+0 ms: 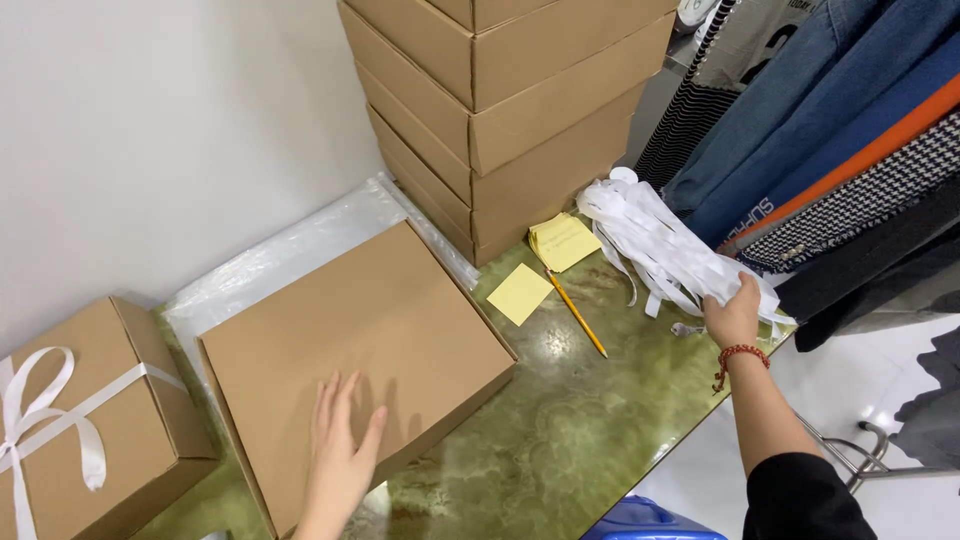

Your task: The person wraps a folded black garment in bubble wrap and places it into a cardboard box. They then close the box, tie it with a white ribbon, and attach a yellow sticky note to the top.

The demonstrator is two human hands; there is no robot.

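Brown cardboard fills the near side of the green marbled tabletop (560,440): a flat box (350,350) lies closed, with the left hand (340,450) spread flat on its lid, fingers released and holding nothing. The right hand (735,315), a red bead bracelet on its wrist, is clenched around a bundle of white ribbons (650,240) lying at the tabletop's far right edge.

To do this well, I judge the left palm should keep steady pressure so the box does not slide, while the right draws one strip cleanly from the tangle rather than dragging the whole bunch.

Between the two hands lie a yellow pencil (577,313) and two yellow notes (520,293), right in the path from ribbons to box; a trailing ribbon could sweep them along. Behind stands a tall stack of boxes (510,110), close to the flat box's far corner. Clear plastic sheets (290,250) lie under and behind the flat box. At the left sits a smaller box tied with a white bow (50,410). Hanging clothes (830,130) crowd the right side, just beside the ribbons.
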